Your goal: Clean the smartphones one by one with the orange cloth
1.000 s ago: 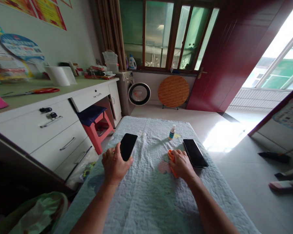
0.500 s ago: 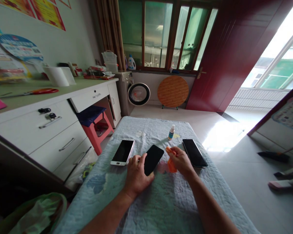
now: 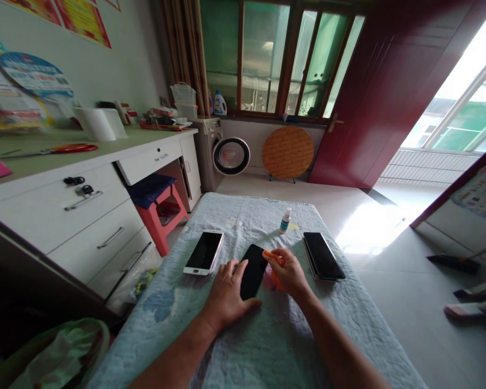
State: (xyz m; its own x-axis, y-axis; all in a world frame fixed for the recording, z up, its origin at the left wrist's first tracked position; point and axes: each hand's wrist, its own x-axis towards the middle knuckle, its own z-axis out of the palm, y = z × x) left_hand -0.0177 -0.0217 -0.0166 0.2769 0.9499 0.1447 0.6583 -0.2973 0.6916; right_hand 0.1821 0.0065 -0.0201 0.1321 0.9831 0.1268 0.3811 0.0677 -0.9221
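Observation:
A black smartphone [image 3: 252,274] lies at a slant on the quilted cloth in the middle of the table. My left hand [image 3: 229,294] grips it, fingers along its left edge and thumb at its lower end. Pinched in my right hand [image 3: 289,273] is a bunched orange cloth [image 3: 278,281], its tip at the phone's upper right edge. To the left lies a white-framed smartphone [image 3: 204,251]. On the right, a black smartphone [image 3: 323,255] rests on top of another flat thing. Behind my right hand stands a small spray bottle [image 3: 284,221] with a white cap.
A pale blue quilted cloth [image 3: 166,335] covers the table. On the left are a white drawer desk [image 3: 89,221] and a red stool [image 3: 164,213]. A washing machine [image 3: 210,148] with its door open, a round wooden tabletop [image 3: 287,153] and a dark red door [image 3: 372,97] stand behind.
My right hand has moved left with the orange cloth, up to the phone's edge. The phone in my left hand has turned slightly more upright and sits lower.

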